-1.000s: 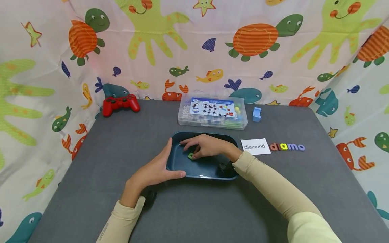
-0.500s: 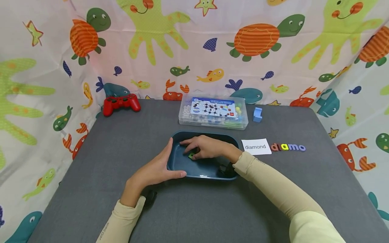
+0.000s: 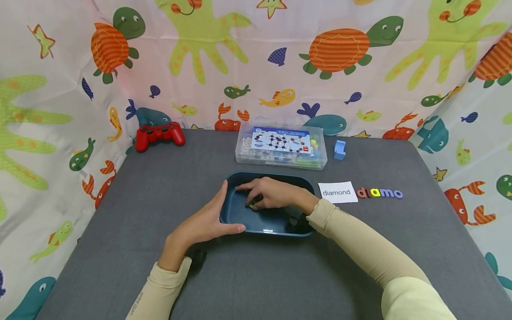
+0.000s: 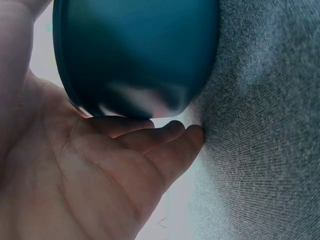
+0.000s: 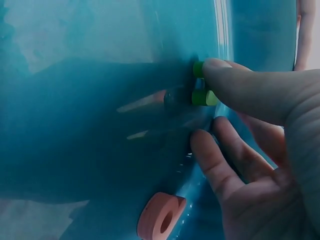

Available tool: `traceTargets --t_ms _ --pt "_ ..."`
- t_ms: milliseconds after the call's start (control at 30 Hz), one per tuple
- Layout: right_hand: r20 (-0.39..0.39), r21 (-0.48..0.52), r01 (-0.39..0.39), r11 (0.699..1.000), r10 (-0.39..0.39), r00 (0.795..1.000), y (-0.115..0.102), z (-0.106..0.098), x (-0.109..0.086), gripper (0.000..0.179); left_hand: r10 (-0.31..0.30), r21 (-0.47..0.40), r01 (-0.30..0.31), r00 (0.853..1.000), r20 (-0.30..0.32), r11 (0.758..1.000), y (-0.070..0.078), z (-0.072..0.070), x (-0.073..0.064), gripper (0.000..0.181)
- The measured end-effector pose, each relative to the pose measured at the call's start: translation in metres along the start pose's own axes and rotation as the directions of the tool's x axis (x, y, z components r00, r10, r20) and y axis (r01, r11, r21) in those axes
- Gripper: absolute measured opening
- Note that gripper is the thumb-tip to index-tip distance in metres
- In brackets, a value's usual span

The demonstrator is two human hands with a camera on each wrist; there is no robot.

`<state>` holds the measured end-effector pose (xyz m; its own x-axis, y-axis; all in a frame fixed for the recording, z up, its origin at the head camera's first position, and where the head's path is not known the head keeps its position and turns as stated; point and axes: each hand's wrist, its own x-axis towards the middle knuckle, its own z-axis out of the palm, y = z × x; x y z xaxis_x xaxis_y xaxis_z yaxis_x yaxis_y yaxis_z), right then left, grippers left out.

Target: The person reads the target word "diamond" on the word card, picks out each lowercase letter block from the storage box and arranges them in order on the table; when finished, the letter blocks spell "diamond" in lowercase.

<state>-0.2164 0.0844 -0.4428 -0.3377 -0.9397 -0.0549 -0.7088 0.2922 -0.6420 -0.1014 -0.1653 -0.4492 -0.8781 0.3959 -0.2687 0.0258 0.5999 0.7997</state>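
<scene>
A dark blue tray (image 3: 272,224) stands on the grey table. My left hand (image 3: 204,222) rests along its left end, fingers nearly straight against the outside and thumb at the near rim. Inside the tray, my right hand (image 3: 276,193) pinches a small green letter (image 5: 204,97). Its thumb covers part of the letter, so which letter it is I cannot tell. In the right wrist view a salmon-coloured letter piece with a hole (image 5: 161,217) lies near the fingers, apart from them. The left wrist view shows the left fingers (image 4: 172,152) beside the tray's outer wall (image 4: 135,50).
Right of the tray lie a white card (image 3: 338,192) reading "diamond" and a row of coloured letters (image 3: 380,193) spelling "diamo". Behind stand a clear plastic case (image 3: 281,146) and a light-blue block (image 3: 339,150). A red game controller (image 3: 160,135) sits at back left.
The right hand's fingers have drawn in on the green letter, which is now more covered in the head view. Left hand and tray stay put.
</scene>
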Motion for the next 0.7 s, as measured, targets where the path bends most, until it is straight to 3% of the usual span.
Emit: traceTargets --t_ms 333,700 --pt "-0.022 -0.058 -0.007 0.998 0.005 1.0 -0.0027 0.0003 0.0012 0.019 0.005 -0.008 -0.005 1.0 0.0 1.0 0.0 0.0001 0.0014 0.13" --pt "-0.054 -0.1 0.061 0.993 -0.067 0.996 -0.0014 0.0007 0.0034 0.017 0.032 -0.021 -0.032 0.999 0.003 0.999 -0.0004 -0.0005 0.0005 0.128"
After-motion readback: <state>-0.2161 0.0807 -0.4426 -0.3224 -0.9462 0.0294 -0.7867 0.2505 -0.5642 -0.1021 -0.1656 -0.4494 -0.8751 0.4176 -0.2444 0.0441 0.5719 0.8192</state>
